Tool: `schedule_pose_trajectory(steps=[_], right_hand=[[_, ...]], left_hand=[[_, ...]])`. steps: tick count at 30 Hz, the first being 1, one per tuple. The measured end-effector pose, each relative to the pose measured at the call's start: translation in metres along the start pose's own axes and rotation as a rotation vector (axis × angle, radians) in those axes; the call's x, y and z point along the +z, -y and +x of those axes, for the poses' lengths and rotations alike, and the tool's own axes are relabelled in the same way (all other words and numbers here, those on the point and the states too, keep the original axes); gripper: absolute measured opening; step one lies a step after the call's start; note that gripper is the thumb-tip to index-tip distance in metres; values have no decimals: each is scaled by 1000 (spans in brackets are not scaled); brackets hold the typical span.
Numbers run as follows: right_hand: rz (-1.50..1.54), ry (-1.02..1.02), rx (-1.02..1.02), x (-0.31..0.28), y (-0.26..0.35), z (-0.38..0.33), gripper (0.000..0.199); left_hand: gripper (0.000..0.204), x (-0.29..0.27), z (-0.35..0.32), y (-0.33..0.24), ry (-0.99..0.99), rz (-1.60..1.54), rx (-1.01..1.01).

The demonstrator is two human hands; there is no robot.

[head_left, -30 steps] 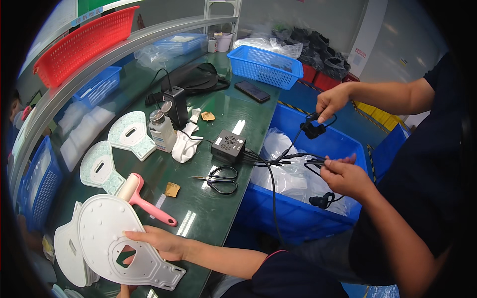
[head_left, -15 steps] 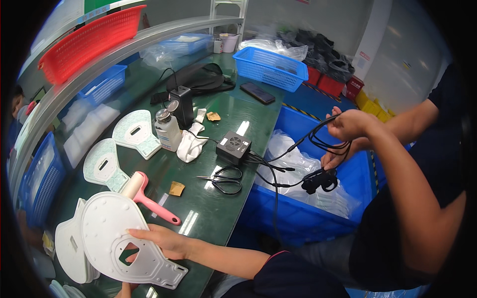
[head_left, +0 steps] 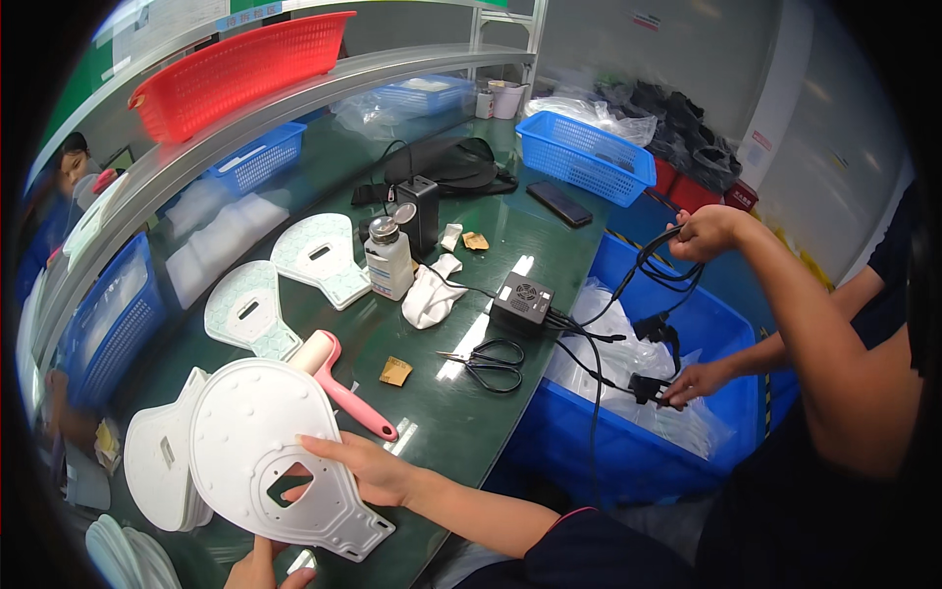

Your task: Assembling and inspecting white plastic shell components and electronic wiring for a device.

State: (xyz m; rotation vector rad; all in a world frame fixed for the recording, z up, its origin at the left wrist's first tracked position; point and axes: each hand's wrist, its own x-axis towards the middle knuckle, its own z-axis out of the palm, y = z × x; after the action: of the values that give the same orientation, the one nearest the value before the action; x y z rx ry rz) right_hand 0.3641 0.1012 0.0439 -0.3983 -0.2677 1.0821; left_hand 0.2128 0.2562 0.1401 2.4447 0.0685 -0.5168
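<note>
A white plastic panel, rounded at the top with a narrow tail and a cut-out, is tilted above the near left of the table. My right hand grips its side, thumb on the face, a fingertip showing through the cut-out. My left hand is at its lower edge, fingers partly behind it; a small shiny thing beside that hand is unclear. Similar white panels are stacked to the left. Just beyond lies a pink-handled roller, with two pale green patterned panels farther back.
Scissors, a pump bottle, a white cloth, a black fan box and a phone lie on the green table. At right, another person's hands handle black cables over a blue bin.
The view has shifted, so the table things sit farther right. I still hold the panel. One hand of the other person has lowered to a black plug, the other keeping the looped cable raised.
</note>
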Motion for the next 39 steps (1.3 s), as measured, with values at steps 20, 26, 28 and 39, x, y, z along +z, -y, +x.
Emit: schedule_pose_trajectory(steps=[20, 26, 28, 39], right_hand=[[18, 8, -23, -6, -7, 5, 41], [12, 6, -29, -1, -4, 2, 40], [25, 20, -28, 0, -3, 1, 40], [40, 70, -55, -3, -5, 2, 42]], left_hand=[[37, 2, 4, 12, -31, 10, -100], [43, 3, 11, 25, -162, -242, -71], [51, 7, 15, 34, -259, -453, 16], [59, 11, 22, 38, -385, -724, 71]])
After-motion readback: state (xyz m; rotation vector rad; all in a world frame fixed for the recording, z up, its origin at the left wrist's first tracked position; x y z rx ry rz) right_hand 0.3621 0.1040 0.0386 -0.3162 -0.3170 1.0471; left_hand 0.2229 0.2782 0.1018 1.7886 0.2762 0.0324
